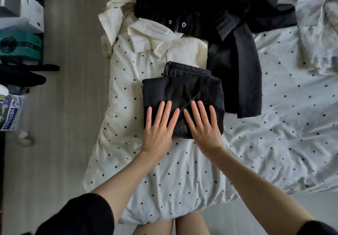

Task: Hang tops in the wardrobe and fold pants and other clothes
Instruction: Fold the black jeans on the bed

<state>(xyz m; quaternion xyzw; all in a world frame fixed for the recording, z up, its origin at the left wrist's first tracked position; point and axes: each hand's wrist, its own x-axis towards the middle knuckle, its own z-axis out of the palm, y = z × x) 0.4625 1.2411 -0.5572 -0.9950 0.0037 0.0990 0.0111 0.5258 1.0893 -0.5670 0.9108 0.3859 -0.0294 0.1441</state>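
Head view showed our left hand (158, 131) and right hand (203, 127) lying flat with straight fingers, pressing on the folded black pants (182, 95). We had the pants on the dotted bed (274, 125), near its left edge. Past them lay a cream shirt (155, 35) and a black top (201, 6). Boxes (20, 13) stood on the floor (69, 106).

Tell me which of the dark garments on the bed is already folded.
The black denim pants, folded into a compact rectangle under both flat hands, left hand and right hand. The black snap-button top behind lies crumpled.
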